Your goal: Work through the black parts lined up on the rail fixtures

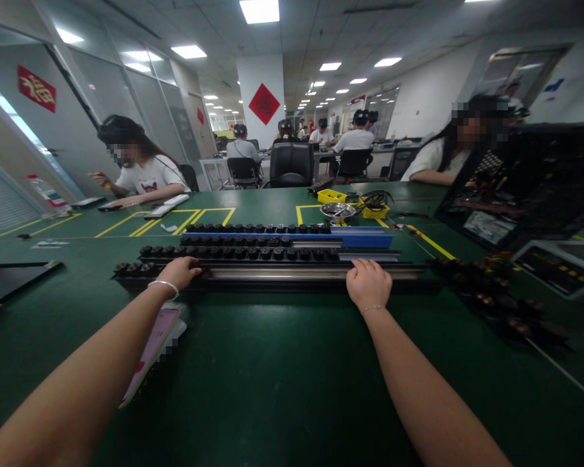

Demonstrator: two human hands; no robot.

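A long black rail (282, 280) with a shiny metal channel lies crosswise on the green table in front of me. Black knob-like round parts (135, 268) sit in a row at its left end. My left hand (181, 274) is over the rail just right of them, its fingers curled down around a small dark part. Near the rail's right portion, my right hand (368, 284) grips it with fingers bent over the far edge. Behind it lie more rails, among them a blue one (365, 240), lined with similar black parts.
A phone (153, 347) lies under my left forearm. Dark clustered parts (511, 311) and a metal box (559, 266) are at right, near an open black case (525, 175). Farther back stand a metal bowl (338, 211) and yellow bins (331, 196). Other people sit around.
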